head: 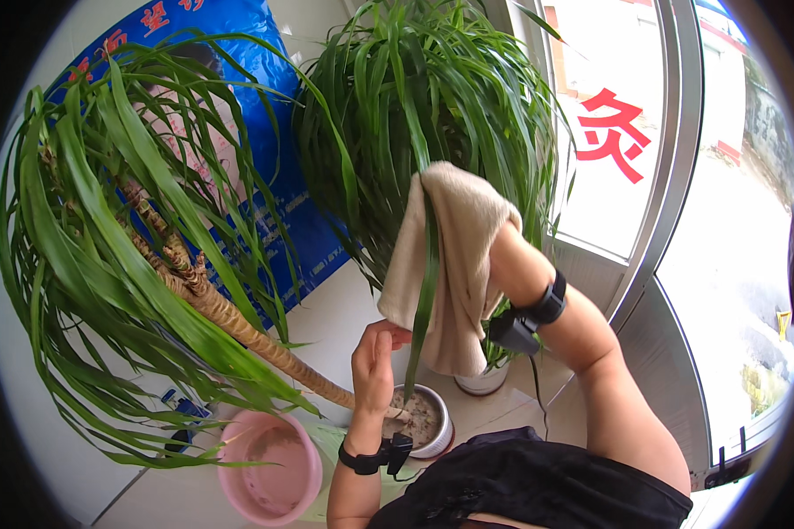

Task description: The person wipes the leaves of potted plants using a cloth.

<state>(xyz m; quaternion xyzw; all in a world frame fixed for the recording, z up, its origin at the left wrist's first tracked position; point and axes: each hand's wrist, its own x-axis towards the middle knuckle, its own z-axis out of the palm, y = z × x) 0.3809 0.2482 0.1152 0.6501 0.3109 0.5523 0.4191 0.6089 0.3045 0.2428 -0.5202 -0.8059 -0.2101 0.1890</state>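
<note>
A beige cloth (460,264) is draped over my right hand, whose fingers are hidden beneath it; the right wrist (511,254) shows at the cloth's edge. One long green leaf (429,264) runs down across the front of the cloth, which meets it near the top fold. My left hand (374,360) is lower, beside the hanging edge of the cloth. Its fingers are bent and the fingertips pass out of sight by the cloth, so whether they grip anything is unclear. Behind the cloth rises a bushy long-leaved plant (370,112).
To the left leans a potted plant's ringed trunk (238,324), rooted in a white pot (444,430). A pink plastic basin (314,469) stands on the floor. Another white pot (482,383) is behind the cloth. A blue poster (264,40) and a glass door (675,264) flank the plants.
</note>
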